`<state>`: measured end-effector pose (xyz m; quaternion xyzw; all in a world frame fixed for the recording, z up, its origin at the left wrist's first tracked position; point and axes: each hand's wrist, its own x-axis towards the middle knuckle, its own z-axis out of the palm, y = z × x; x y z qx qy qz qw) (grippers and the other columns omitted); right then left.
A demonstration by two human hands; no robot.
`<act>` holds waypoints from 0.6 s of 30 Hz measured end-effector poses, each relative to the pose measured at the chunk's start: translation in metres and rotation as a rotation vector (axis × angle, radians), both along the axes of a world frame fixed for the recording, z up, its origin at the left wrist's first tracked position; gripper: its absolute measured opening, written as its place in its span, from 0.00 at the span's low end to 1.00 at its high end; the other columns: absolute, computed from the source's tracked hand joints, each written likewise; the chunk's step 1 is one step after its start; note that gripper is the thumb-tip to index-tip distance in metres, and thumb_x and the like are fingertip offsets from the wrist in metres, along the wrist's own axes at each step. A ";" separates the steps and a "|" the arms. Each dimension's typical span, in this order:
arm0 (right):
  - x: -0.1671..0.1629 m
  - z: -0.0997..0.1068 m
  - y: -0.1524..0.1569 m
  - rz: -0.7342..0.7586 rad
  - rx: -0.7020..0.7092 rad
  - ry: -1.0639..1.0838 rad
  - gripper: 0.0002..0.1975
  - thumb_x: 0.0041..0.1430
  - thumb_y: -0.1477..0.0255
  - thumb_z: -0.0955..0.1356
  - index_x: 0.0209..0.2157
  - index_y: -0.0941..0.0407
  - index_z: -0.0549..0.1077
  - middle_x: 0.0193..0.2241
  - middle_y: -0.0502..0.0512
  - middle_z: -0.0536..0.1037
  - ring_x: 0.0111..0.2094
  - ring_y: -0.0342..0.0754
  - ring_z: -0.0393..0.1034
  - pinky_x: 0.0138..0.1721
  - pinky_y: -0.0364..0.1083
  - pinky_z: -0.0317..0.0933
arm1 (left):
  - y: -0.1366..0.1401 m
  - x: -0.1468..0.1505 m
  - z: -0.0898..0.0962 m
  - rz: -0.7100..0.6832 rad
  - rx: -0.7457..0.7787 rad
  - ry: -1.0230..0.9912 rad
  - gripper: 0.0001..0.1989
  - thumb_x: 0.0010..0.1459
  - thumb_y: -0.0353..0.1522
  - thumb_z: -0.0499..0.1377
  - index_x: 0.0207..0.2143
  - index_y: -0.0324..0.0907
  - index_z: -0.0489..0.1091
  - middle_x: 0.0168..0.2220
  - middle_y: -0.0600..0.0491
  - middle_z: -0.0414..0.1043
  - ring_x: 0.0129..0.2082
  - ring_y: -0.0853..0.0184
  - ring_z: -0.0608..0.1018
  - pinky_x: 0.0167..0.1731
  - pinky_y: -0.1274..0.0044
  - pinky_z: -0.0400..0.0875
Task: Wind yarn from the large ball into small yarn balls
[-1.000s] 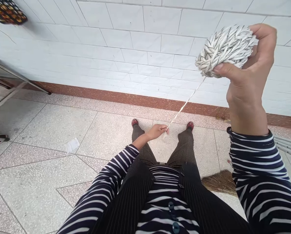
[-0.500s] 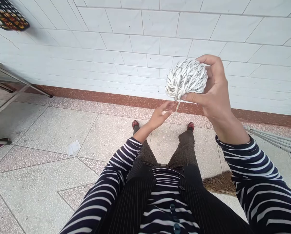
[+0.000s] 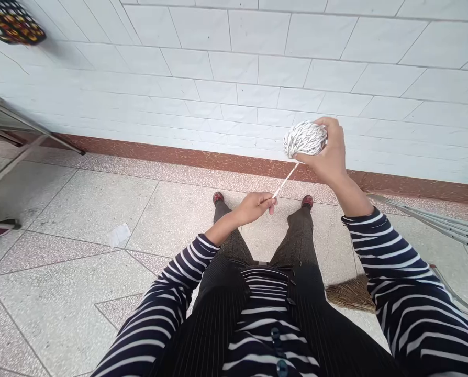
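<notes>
Head view shows a white ball of cord (image 3: 304, 139) flecked dark, gripped by the right hand (image 3: 330, 154) before the tiled wall (image 3: 234, 78), its strand (image 3: 285, 180) running down to the left hand (image 3: 253, 207) pinching it below the ball, the strand's end hidden in that fist.

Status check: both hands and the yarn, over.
Right hand grips the yarn ball, raised before the tiled wall. Left hand pinches the strand, taut between the hands. Nothing between them; broom on the floor behind.
</notes>
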<state>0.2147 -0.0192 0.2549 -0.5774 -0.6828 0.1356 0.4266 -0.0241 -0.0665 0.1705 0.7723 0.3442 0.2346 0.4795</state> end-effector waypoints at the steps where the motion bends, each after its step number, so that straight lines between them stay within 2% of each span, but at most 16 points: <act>1: 0.001 -0.009 -0.001 -0.043 -0.005 -0.010 0.41 0.41 0.65 0.79 0.57 0.47 0.63 0.55 0.62 0.63 0.59 0.67 0.60 0.59 0.66 0.63 | 0.002 -0.003 0.004 0.002 0.014 0.022 0.19 0.69 0.37 0.52 0.28 0.39 0.74 0.30 0.53 0.76 0.29 0.70 0.74 0.35 0.77 0.65; 3: 0.000 -0.030 -0.006 -0.047 -0.075 -0.019 0.39 0.38 0.68 0.80 0.54 0.48 0.68 0.54 0.61 0.65 0.56 0.65 0.62 0.58 0.65 0.63 | 0.009 -0.007 0.013 0.030 0.067 0.055 0.19 0.69 0.37 0.53 0.27 0.39 0.74 0.28 0.54 0.75 0.28 0.71 0.73 0.34 0.78 0.64; 6: -0.004 -0.064 -0.022 0.102 -0.298 0.037 0.37 0.37 0.70 0.79 0.53 0.49 0.71 0.55 0.60 0.66 0.57 0.65 0.61 0.58 0.66 0.61 | 0.024 -0.007 0.019 0.078 0.178 0.082 0.18 0.69 0.36 0.53 0.27 0.39 0.75 0.28 0.54 0.76 0.29 0.69 0.75 0.35 0.77 0.64; 10: 0.000 -0.100 -0.047 0.307 -0.630 0.455 0.38 0.36 0.69 0.80 0.53 0.48 0.72 0.54 0.57 0.71 0.54 0.61 0.65 0.56 0.61 0.61 | 0.041 0.002 0.007 0.060 0.336 0.126 0.16 0.68 0.35 0.54 0.29 0.40 0.75 0.31 0.52 0.79 0.35 0.65 0.77 0.47 0.72 0.67; 12: 0.004 -0.111 -0.058 0.336 -0.731 0.602 0.39 0.35 0.69 0.80 0.53 0.48 0.72 0.51 0.55 0.73 0.53 0.59 0.68 0.57 0.59 0.61 | 0.044 0.008 -0.004 0.051 0.397 0.135 0.14 0.68 0.35 0.55 0.32 0.41 0.76 0.35 0.52 0.80 0.38 0.63 0.78 0.54 0.68 0.64; 14: 0.008 -0.116 -0.068 0.369 -0.785 0.656 0.39 0.34 0.68 0.80 0.53 0.48 0.73 0.51 0.54 0.74 0.53 0.58 0.68 0.57 0.57 0.61 | 0.045 0.014 -0.014 0.041 0.411 0.130 0.13 0.69 0.35 0.54 0.35 0.42 0.77 0.38 0.52 0.81 0.40 0.63 0.78 0.58 0.67 0.61; 18: 0.008 -0.113 -0.087 0.454 -0.797 0.826 0.43 0.35 0.66 0.80 0.57 0.43 0.71 0.57 0.53 0.72 0.56 0.58 0.68 0.57 0.56 0.64 | 0.043 0.018 -0.033 0.059 0.292 0.122 0.16 0.69 0.37 0.54 0.34 0.40 0.77 0.36 0.50 0.80 0.40 0.62 0.78 0.51 0.70 0.66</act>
